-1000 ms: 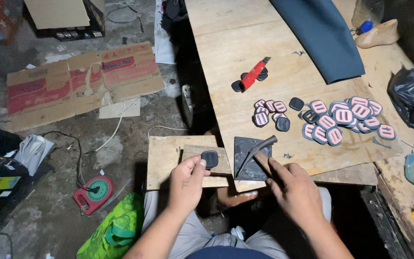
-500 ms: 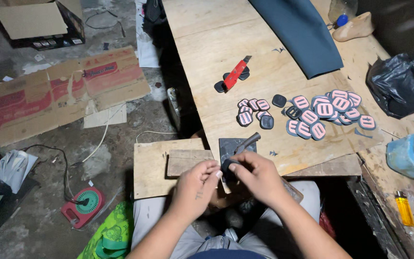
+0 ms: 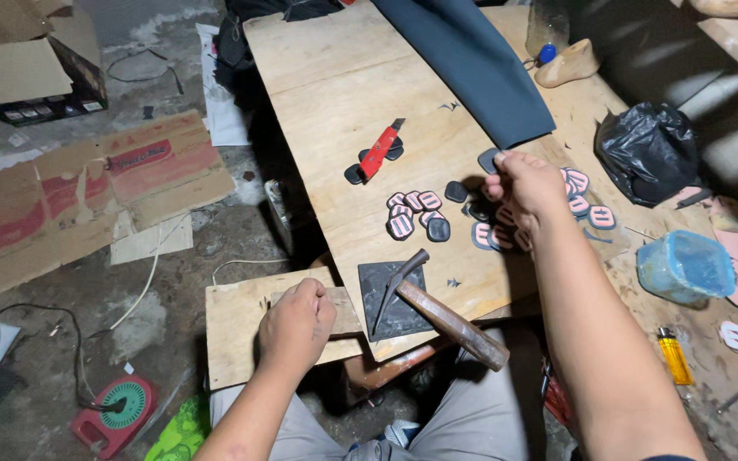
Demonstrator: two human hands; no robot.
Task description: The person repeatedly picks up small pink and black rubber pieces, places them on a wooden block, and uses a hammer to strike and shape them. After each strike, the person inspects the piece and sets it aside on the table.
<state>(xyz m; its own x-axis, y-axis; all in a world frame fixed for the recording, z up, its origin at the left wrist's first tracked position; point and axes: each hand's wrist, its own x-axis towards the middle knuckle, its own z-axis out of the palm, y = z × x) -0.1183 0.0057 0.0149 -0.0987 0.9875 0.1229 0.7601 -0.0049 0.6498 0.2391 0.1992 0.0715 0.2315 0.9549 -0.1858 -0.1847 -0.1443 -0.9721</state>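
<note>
Cardboard: I see a flattened brown sheet (image 3: 87,188) with red printed panels on the floor, far left; an open box (image 3: 10,60) above it.
Floor: bare grey concrete, littered; a red and green reel (image 3: 113,414) with a cord, lower left.
Left hand (image 3: 296,324): grip clenched, resting on the small plywood board (image 3: 241,329) over my lap.
Hammer (image 3: 437,312): lying released on a dark square slab (image 3: 399,299) at the counter edge.
Counter (image 3: 335,94): pale plywood; red knife (image 3: 379,152) mid-surface.
Patches (image 3: 412,213): oval, pink and dark, in a loose cluster.
Right hand (image 3: 527,183): over the cluster, grip pinching one dark patch (image 3: 489,160).
Far right: black bag (image 3: 651,154), blue tub (image 3: 685,266), yellow lighter (image 3: 672,354).
</note>
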